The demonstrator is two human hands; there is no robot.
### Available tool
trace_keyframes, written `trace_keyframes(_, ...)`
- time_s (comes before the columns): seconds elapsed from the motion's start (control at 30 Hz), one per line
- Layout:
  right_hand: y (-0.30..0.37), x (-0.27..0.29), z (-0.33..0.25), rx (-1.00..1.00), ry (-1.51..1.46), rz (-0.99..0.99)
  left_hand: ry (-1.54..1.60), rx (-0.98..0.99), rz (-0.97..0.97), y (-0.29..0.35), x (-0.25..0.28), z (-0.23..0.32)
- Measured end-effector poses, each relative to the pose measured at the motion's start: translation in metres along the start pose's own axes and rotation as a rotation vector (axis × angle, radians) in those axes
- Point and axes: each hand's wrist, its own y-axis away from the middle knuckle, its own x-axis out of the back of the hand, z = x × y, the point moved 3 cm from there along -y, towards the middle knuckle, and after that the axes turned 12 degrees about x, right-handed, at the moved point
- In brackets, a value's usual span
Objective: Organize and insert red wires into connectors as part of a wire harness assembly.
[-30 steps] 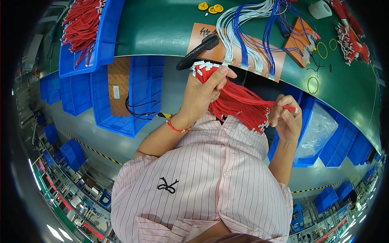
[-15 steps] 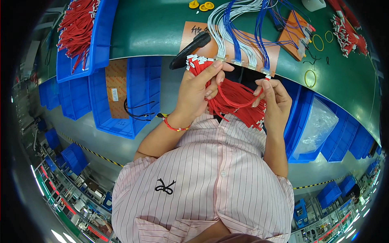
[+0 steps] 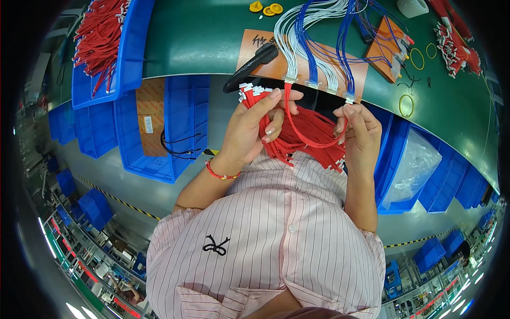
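Observation:
My left hand [image 3: 256,119] is closed round a thick bundle of red cables [image 3: 313,135] with white end plugs. One red cable [image 3: 305,142] hangs in a loop between my hands. Its left end is in the white connector [image 3: 289,80] at the table edge, where white wires [image 3: 287,40] come in. My right hand [image 3: 359,119] pinches the cable's other end up against the connector [image 3: 349,98] below a strand of blue wires [image 3: 347,53]. Whether that plug is fully seated, I cannot tell. Two more connectors with blue and white wires sit between these.
The green table [image 3: 196,42] carries a black handle-like object [image 3: 251,67], an orange block [image 3: 387,50], yellow bands [image 3: 406,105] and a white roll [image 3: 412,7]. More red cables fill a blue bin [image 3: 133,48] at left. Blue bins [image 3: 183,127] stand below the table edge.
My left hand has drawn slightly back and left from the left connector, leaving the cable's end there. My right hand stays at the right connector.

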Motion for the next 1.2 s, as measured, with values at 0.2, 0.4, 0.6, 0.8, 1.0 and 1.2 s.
trace_keyframes(0.2, 0.000, 0.000, 0.002, 0.022, -0.013, -0.009, 0.002, 0.003, 0.017, -0.003, 0.000, 0.001)
trace_keyframes(0.4, -0.001, -0.001, 0.005, -0.033, -0.191, 0.002, -0.039, -0.027, 0.038, -0.004, -0.003, 0.002)
trace_keyframes(0.6, -0.003, 0.004, 0.014, -0.129, -0.419, -0.066, -0.137, -0.084, 0.006, -0.016, -0.007, 0.007)
trace_keyframes(0.8, 0.006, 0.003, -0.001, 0.044, 0.048, -0.138, -0.082, -0.107, -0.054, -0.021, -0.005, 0.002)
trace_keyframes(1.0, 0.004, -0.018, 0.001, 0.010, -0.123, -0.192, 0.037, -0.015, -0.066, -0.015, -0.014, 0.007)
trace_keyframes(1.2, 0.010, -0.019, 0.001, 0.081, -0.121, -0.258, 0.061, 0.068, -0.140, -0.004, -0.010, -0.002)
